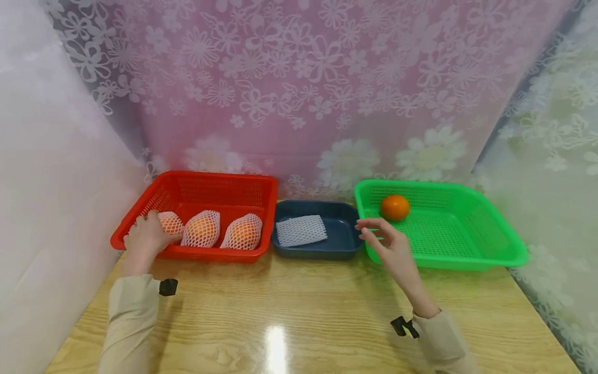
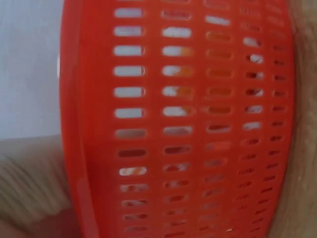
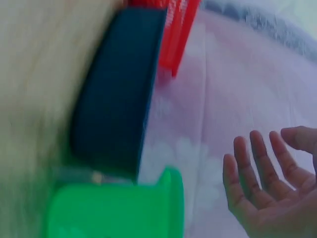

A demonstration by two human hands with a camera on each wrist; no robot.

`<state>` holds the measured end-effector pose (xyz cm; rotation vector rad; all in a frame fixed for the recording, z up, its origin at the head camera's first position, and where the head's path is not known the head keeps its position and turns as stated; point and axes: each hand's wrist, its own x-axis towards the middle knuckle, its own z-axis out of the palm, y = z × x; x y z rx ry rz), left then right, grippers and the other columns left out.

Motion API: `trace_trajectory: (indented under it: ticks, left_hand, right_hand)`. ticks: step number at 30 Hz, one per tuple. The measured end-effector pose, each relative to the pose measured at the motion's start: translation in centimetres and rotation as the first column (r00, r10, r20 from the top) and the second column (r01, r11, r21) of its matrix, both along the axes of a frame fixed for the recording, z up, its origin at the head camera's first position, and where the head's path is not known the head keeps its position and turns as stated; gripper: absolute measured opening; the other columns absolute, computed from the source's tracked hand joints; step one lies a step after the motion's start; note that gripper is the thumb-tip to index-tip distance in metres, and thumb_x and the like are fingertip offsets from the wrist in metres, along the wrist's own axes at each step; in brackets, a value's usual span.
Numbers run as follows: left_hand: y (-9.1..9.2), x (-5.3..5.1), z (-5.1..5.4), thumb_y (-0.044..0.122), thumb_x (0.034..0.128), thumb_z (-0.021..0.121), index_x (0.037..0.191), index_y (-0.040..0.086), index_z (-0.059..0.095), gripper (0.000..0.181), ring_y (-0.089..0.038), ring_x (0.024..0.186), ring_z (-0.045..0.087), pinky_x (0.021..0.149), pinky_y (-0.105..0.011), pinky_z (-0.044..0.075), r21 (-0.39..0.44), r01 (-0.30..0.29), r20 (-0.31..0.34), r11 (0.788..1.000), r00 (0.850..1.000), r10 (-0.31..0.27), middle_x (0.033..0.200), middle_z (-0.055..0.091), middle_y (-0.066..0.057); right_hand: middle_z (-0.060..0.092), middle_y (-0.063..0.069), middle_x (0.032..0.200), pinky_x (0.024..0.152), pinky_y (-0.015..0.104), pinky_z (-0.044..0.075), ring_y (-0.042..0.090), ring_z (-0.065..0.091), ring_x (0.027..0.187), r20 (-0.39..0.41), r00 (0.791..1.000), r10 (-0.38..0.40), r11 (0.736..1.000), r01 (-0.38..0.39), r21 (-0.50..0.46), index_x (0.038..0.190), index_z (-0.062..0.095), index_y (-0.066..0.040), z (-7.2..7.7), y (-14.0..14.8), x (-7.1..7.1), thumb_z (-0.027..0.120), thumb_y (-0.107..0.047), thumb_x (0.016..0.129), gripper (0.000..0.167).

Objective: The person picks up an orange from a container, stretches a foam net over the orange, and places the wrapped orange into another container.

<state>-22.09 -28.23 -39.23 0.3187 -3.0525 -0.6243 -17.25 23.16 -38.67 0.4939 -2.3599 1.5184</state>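
In the head view my left hand (image 1: 147, 239) reaches over the near left wall of a red basket (image 1: 229, 184) and grips the leftmost orange (image 1: 171, 223), which wears a white foam net. Two more netted oranges lie beside it, a middle one (image 1: 202, 229) and a right one (image 1: 243, 232). My right hand (image 1: 392, 249) hovers at the left edge of a green basket (image 1: 486, 202), fingers relaxed, holding nothing. The right wrist view also shows the right hand (image 3: 277, 193) with its fingers apart. A bare orange (image 1: 395, 207) sits inside the green basket.
Between the baskets stands a dark blue tray (image 1: 338, 228), with an unfilled white foam net (image 1: 301, 230) lying flat in it. Everything rests on a wooden table (image 1: 224, 311). A pink floral curtain (image 1: 280, 104) hangs behind. In the left wrist view, the slotted basket wall (image 2: 183, 144) blocks most of the fruit.
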Motion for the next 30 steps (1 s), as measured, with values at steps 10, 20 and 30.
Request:
trace_trajectory:
  ticks: [10,20,30]
  left_hand:
    - [-0.8,-0.4,1.1,0.050,0.0907,0.064,0.137,-0.028,0.022,0.101,-0.065,0.118,0.043,0.096,-0.072,0.040,-0.031,0.036,0.236,0.999,0.971,-0.028,0.134,0.035,-0.051]
    - [-0.8,0.0,0.3,0.036,0.0958,0.062,0.147,-0.020,0.025,0.084,-0.067,0.124,0.029,0.099,-0.077,0.031,0.008,-0.006,0.010,1.000,1.000,0.006,0.140,0.025,-0.051]
    - [4.5,2.1,2.5,0.016,0.0999,0.061,0.143,-0.002,0.048,0.048,-0.049,0.125,0.048,0.102,-0.068,0.039,0.248,0.075,-0.537,0.966,0.840,0.073,0.140,0.051,-0.029]
  right_hand:
    - [0.070,-0.001,0.117,0.073,0.013,0.054,0.004,0.066,0.091,-0.130,0.965,-0.227,0.974,0.227,-0.015,0.122,0.067,0.001,3.3,4.3,-2.4,0.066,-0.009,0.099,0.026]
    - [0.071,0.015,0.119,0.072,0.021,0.053,0.017,0.069,0.087,-0.234,0.942,-0.242,0.870,0.317,0.378,0.121,0.070,-0.007,6.8,6.7,-6.4,0.072,-0.011,0.095,0.027]
    - [0.065,0.025,0.124,0.073,0.055,0.054,0.045,0.064,0.101,-0.048,0.984,-0.172,0.678,0.153,0.719,0.127,0.066,-0.002,5.9,9.7,-12.2,0.072,-0.010,0.093,0.035]
